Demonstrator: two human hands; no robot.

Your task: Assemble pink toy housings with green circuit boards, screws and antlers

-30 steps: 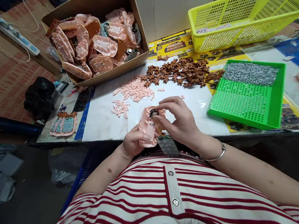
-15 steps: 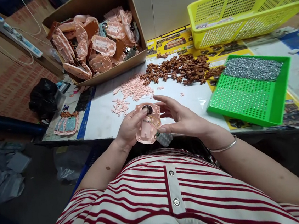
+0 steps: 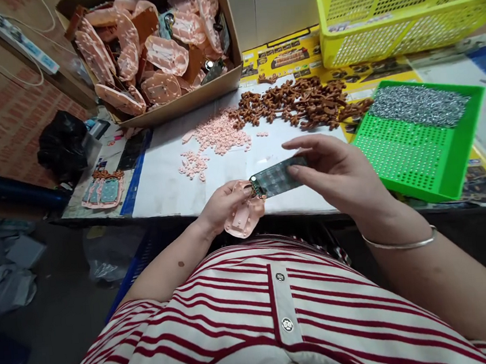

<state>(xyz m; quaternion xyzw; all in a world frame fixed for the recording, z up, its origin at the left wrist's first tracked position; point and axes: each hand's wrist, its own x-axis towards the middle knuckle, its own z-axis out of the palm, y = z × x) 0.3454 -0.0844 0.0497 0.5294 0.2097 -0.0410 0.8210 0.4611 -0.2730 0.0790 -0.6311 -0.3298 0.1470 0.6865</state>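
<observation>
My left hand [image 3: 222, 207] is closed on a pink plastic shell [image 3: 243, 219] with small posts inside, held over the table's front edge. Between the thumb and forefinger of my right hand [image 3: 338, 175] is the far end of a dark circuit board [image 3: 277, 178]. The board's other end lies over the top of the shell, close to my left thumb, and hides the round dark part there. Beyond my hands, small pink plastic pieces [image 3: 220, 132] lie heaped on the white table surface [image 3: 160, 185], beside a pile of brown plastic parts [image 3: 304, 103].
A cardboard box [image 3: 187, 104] full of pink shells stands at the back left. On the right are a green tray [image 3: 435, 193] with metal screws [image 3: 419, 105] and a yellow basket [image 3: 363, 45]. Assembled pieces [image 3: 105, 190] lie at the table's left end.
My right hand has taken hold of the circuit board that hung below the shell and brought it up and rightward. The shell stays in my left hand.
</observation>
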